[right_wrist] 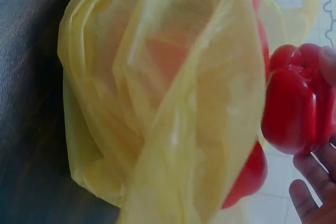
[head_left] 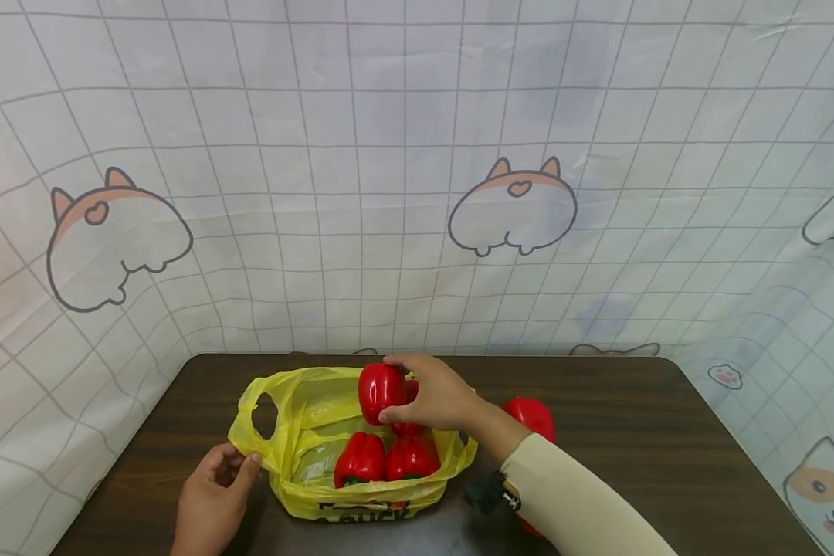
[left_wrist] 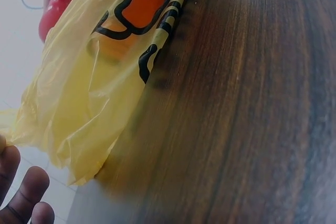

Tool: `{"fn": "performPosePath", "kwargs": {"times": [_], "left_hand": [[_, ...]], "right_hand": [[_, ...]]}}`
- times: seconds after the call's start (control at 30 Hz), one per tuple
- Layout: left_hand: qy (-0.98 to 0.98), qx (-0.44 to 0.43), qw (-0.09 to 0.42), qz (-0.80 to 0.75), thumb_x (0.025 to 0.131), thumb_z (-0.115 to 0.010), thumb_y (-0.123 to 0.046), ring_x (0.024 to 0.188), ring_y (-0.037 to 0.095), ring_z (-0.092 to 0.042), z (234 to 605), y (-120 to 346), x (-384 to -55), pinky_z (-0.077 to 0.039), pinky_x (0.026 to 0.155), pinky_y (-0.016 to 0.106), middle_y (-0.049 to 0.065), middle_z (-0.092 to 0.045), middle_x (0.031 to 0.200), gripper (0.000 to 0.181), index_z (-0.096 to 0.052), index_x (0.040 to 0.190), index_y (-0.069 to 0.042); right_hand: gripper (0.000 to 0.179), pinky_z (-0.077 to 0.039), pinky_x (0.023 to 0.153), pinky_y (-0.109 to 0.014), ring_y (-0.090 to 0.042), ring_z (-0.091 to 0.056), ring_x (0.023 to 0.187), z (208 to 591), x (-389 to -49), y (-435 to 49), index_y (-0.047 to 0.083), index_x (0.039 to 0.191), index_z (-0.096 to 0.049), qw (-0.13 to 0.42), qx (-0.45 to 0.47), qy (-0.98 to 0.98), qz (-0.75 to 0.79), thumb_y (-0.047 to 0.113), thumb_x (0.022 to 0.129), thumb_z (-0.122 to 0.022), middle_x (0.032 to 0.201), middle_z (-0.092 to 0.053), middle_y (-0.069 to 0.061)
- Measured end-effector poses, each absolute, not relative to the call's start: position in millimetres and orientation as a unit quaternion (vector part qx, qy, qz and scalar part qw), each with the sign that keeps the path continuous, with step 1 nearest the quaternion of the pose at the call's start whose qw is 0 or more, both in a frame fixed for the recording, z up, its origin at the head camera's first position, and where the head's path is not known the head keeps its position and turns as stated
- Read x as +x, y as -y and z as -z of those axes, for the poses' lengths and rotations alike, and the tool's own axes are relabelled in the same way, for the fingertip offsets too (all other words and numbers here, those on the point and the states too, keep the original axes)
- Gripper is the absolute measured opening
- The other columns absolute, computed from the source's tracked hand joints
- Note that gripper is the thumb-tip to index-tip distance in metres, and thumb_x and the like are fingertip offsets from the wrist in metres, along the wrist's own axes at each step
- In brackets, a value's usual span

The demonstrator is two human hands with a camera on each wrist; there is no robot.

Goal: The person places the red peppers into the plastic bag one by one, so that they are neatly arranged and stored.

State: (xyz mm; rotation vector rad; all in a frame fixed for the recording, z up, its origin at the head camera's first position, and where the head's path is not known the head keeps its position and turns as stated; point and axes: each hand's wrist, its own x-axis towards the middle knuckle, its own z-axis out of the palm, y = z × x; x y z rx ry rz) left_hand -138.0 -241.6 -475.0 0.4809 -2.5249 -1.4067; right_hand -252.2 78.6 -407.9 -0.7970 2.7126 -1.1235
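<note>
A yellow plastic bag point(head_left: 361, 506) with black print lies on the table, its mouth spread wide. My left hand point(head_left: 211, 498) pinches the bag's edge below the left handle loop; the left wrist view catches only some fingertips point(left_wrist: 34, 184) beside the plastic. Over the bag's opening, my right hand point(head_left: 434, 395) grips a red bell pepper point(head_left: 381, 392) between thumb and fingers. Two red bell peppers point(head_left: 360, 459) point(head_left: 413, 457) sit inside at the front, and another lies partly hidden behind the right hand. In the right wrist view, the held pepper point(right_wrist: 294, 100) is beside the bag's rim.
Right of the bag, a red bell pepper point(head_left: 530, 409) is partly covered by the right forearm. Something red point(head_left: 530, 529) shows below the sleeve, mostly hidden. The dark wooden table point(head_left: 639, 448) ends at a white gridded cloth point(head_left: 389, 293) behind and at the sides.
</note>
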Motion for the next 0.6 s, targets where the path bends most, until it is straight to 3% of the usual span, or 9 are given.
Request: {"fn": "performPosePath", "kwargs": {"times": [0.6], "left_hand": [[0.857,0.161,0.104,0.478,0.102,-0.067,-0.036,0.081,0.020,-0.066,477,242,-137,-0.048,0.064,0.028,0.007,-0.071,0.091,0.034,-0.063,0.114,-0.004]], "right_hand": [[0.082,-0.057,0.076,-0.034,-0.019,-0.062,0.109,417,-253,-55,0.022,0.147,-0.053,0.053,-0.234,-0.907,0.346,0.048,0.078,-0.088,0.128,-0.062,0.004]]}}
